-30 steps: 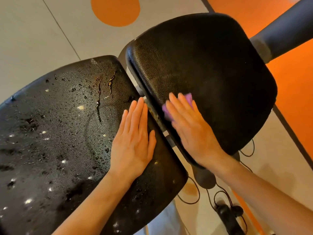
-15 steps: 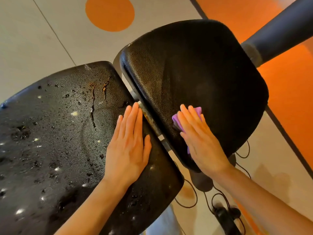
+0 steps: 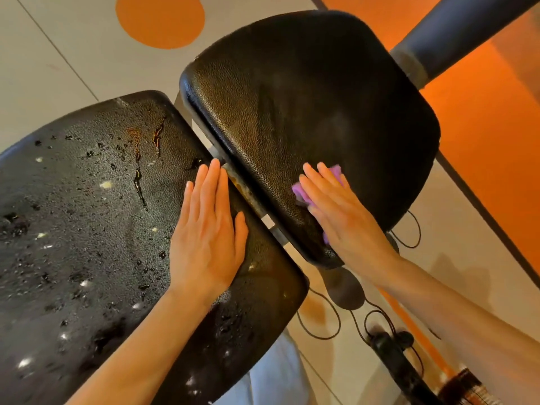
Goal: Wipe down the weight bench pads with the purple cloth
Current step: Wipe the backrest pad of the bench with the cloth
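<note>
pressing flat with straight fingers, the right hand [image 3: 342,217] pins the purple cloth [image 3: 302,192] against the near edge of the smaller black bench pad [image 3: 306,112], while the left hand [image 3: 209,232] rests open on the worn, cracked larger pad [image 3: 87,214] beside it.

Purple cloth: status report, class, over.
Right hand flat, pressing purple cloth onto right pad. Left hand flat on wet, cracked left pad. Nothing obstructing.

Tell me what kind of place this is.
Probably a gym. Two black textured bench pads sit on a metal frame, a thick padded roller crosses the upper right, and the floor is orange and beige, with cables lying on it.
</note>
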